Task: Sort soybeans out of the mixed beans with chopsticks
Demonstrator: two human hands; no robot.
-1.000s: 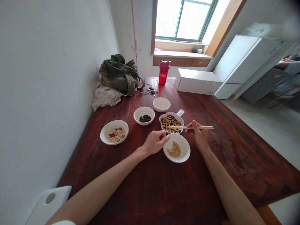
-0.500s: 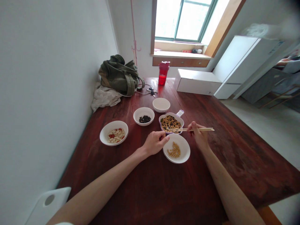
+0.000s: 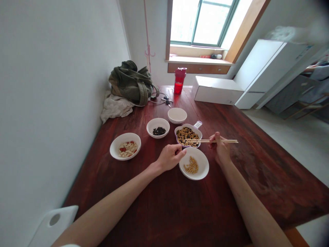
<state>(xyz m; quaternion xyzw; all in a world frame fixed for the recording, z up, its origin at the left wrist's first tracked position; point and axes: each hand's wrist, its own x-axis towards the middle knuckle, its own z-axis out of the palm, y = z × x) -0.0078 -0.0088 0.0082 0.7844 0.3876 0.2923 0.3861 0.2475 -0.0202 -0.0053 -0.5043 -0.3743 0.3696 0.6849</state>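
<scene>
My right hand (image 3: 219,147) grips a pair of wooden chopsticks (image 3: 205,141), held level with their tips over a handled bowl of mixed yellow and dark beans (image 3: 187,134). Just in front of that bowl stands a white bowl (image 3: 200,170) with a small heap of yellow beans. My left hand (image 3: 170,156) rests curled on the table, its fingers closed against that white bowl's left rim. Further left are a white bowl with black beans (image 3: 158,127) and a white bowl with peanuts and red pieces (image 3: 125,146).
An empty white bowl (image 3: 177,115) stands behind the bean bowl. At the table's far end lie a green bag (image 3: 131,82) on a cloth, keys with a cable (image 3: 164,100), a red bottle (image 3: 179,80) and a long white box (image 3: 217,90). A white chair back (image 3: 52,223) shows at bottom left.
My right hand has drawn slightly to the right with the chopsticks, their tips sliding back toward the mixed bean bowl's right side. My left hand has stayed put.
</scene>
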